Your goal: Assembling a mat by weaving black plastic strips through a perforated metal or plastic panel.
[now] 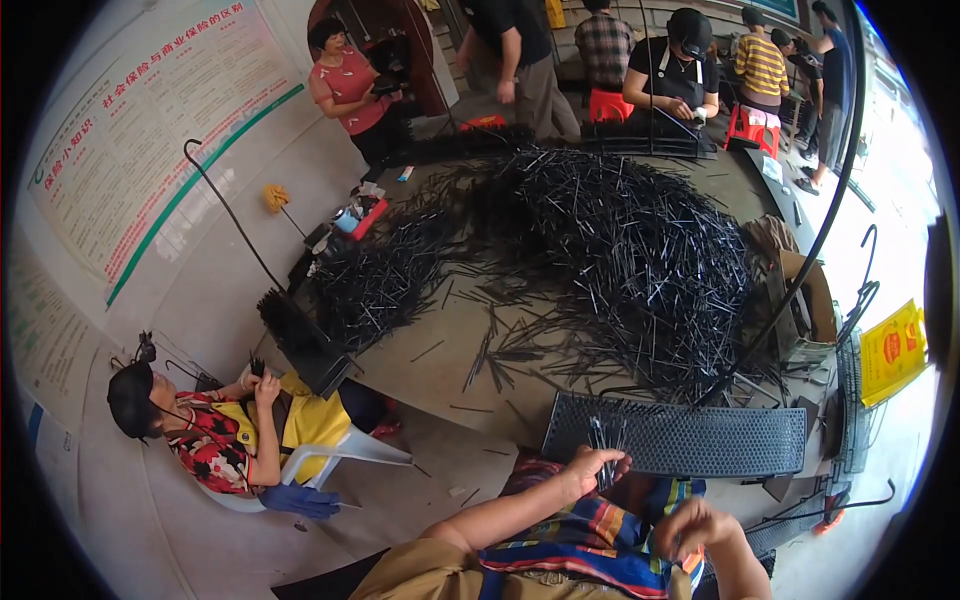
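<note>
My left hand is closed round a small bundle of thin dark strips that stand up out of the fist. It is just in front of a black perforated panel at the table's near edge. Lower and to the right, my right hand is held over my lap with its fingers curled in. Whatever it may hold is too small or hidden to make out. Below both hands lies a striped, multicoloured cloth across my lap.
A large heap of loose black strips covers much of the table, with a smaller pile to its left. A cardboard box stands right. A seated person works at left; several others are at the back.
</note>
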